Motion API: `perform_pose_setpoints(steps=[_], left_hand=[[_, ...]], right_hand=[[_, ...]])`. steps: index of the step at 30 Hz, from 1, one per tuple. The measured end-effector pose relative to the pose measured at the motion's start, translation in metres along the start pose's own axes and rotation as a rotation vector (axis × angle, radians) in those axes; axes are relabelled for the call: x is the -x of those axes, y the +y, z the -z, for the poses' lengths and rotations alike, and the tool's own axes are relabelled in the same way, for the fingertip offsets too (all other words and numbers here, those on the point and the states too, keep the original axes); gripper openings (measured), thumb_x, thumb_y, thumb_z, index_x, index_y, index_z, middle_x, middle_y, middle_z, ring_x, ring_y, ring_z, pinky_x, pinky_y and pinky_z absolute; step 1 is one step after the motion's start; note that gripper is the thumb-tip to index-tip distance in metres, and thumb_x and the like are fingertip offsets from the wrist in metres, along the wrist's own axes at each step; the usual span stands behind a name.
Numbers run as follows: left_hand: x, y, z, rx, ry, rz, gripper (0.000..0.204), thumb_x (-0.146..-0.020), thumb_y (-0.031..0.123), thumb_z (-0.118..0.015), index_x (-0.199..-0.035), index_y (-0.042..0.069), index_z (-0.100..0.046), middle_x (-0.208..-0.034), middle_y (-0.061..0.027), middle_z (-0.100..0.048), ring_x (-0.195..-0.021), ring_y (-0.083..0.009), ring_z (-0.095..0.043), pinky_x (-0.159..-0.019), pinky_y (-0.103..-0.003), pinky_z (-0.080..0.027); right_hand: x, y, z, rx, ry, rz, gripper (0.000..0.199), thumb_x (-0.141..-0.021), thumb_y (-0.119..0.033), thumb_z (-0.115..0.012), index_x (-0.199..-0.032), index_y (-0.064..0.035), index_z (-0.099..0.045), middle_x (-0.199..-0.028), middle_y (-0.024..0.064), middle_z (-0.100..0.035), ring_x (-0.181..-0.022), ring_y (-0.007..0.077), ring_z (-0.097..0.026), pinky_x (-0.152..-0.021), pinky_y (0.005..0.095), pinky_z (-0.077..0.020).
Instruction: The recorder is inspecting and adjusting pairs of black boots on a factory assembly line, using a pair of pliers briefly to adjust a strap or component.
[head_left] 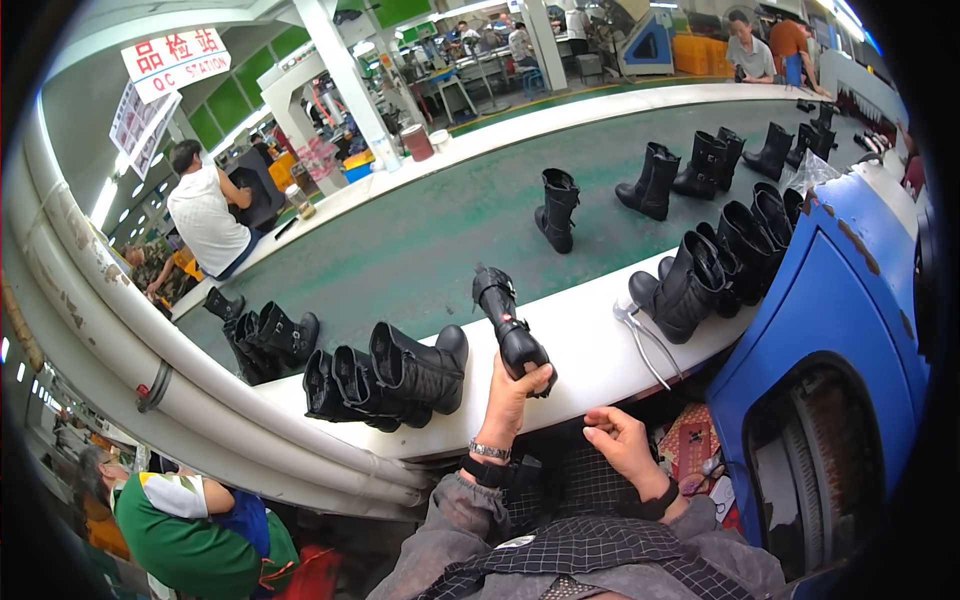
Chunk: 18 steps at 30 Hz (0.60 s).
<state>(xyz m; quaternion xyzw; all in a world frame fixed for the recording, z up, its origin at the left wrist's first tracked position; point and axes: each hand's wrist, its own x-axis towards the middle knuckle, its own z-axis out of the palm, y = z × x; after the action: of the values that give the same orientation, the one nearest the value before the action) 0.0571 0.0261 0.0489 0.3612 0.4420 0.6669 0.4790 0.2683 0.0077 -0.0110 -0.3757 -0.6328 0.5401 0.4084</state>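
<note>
A black boot point(520, 345) is gripped near its toe by my left hand point(508, 395), whose fingers wrap round it. Its shaft points away over the green conveyor belt point(400, 240). Lower and to the right, my right hand point(622, 442) is held in front of my checked apron point(590, 550), apart from the boot. Its fingers are loosely curled, with the thumb apart and nothing visible between them. Metal pincers point(645, 340) lie on the white ledge point(570, 370) to the right of the boot.
Black boots point(420, 365) stand on the ledge at left, and more boots point(690, 285) at right. Several others, such as a single boot point(557, 210), stand on the belt. A blue machine point(820, 330) borders my right side; white pipes point(200, 385) run along the left. Co-workers sit beyond.
</note>
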Motion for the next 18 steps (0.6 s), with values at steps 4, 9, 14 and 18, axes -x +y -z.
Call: perform_pose_setpoints(steps=[4,9,14,18], left_hand=[[0.014,-0.003,-0.011,0.023,-0.056,0.050,0.057,-0.074,0.006,-0.080,-0.119,0.007,-0.046,-0.096,0.0002,-0.053,-0.084,-0.0109,-0.055,-0.074,-0.025,-0.048],[0.038,0.007,-0.043,0.064,-0.182,0.161,0.057,-0.075,0.007,-0.079,-0.121,0.005,-0.046,-0.100,-0.0008,-0.054,-0.089,-0.0120,-0.056,-0.076,-0.026,-0.049],[0.066,0.021,-0.069,-0.109,-0.408,0.053,0.087,-0.070,0.015,-0.083,-0.140,0.000,-0.035,-0.122,-0.0094,-0.052,-0.108,-0.0189,-0.054,-0.094,-0.031,-0.045],[0.070,0.047,-0.082,-0.126,-0.593,-0.092,0.115,-0.063,0.039,-0.088,-0.148,-0.005,-0.023,-0.145,-0.0211,-0.037,-0.137,-0.0298,-0.037,-0.113,-0.040,-0.028]], right_hand=[[0.000,-0.026,0.000,-0.026,0.004,0.028,0.059,-0.079,-0.012,-0.076,-0.131,0.0006,-0.051,-0.120,0.0136,-0.061,-0.103,0.0164,-0.059,-0.080,0.0271,-0.0523],[0.001,-0.042,0.003,-0.045,-0.040,0.176,0.083,-0.075,-0.013,-0.082,-0.142,0.0009,-0.036,-0.130,0.0153,-0.054,-0.117,0.0230,-0.056,-0.089,0.0337,-0.0521],[0.007,-0.042,0.007,-0.138,-0.003,0.198,0.072,-0.077,-0.019,-0.082,-0.136,-0.0011,-0.044,-0.120,0.0123,-0.059,-0.111,0.0175,-0.057,-0.093,0.0328,-0.0477],[0.017,-0.067,0.018,-0.188,0.043,0.245,0.071,-0.077,-0.019,-0.083,-0.134,0.0008,-0.045,-0.117,0.0095,-0.060,-0.111,0.0160,-0.055,-0.097,0.0312,-0.0434]])
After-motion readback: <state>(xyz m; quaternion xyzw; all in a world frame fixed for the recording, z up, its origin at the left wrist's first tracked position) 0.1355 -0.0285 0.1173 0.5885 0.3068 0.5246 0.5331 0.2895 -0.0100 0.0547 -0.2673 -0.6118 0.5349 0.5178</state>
